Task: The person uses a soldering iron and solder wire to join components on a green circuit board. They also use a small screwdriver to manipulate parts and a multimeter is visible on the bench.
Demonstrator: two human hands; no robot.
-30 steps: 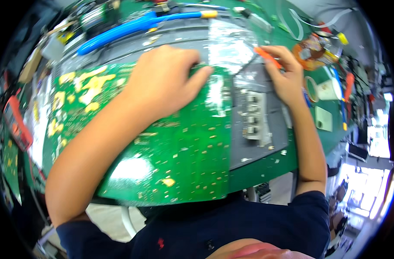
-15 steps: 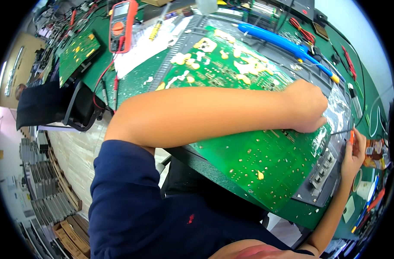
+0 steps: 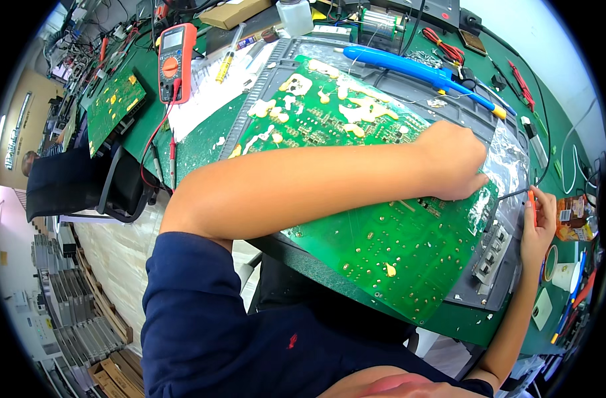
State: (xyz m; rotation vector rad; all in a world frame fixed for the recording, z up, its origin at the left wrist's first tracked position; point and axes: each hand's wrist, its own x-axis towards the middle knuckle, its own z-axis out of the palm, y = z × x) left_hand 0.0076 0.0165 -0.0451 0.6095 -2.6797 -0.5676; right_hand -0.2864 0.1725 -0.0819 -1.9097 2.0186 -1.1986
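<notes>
Green circuit board (image 3: 382, 232) lies flat on our green surface (image 3: 203, 142), long axis running away from us — our left hand (image 3: 452, 166) presses it, fingers curled, while our right hand (image 3: 538, 225) pinches an orange-handled screwdriver (image 3: 523, 196), tip pointing left toward the board's right edge.

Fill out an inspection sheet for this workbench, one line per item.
Surface: green bench mat, crowded.
Job's things: large green circuit board lying in a grey frame; orange-handled tool with its tip at the board's right edge.
Clutter: orange meter, blue tool, smaller green board, white bottle.
Grippers: left hand pressed on the board; right hand gripping the orange-handled tool.
Cables: red and black meter leads trailing across the mat.
Surroundings: dark chair, racks on the floor.
</notes>
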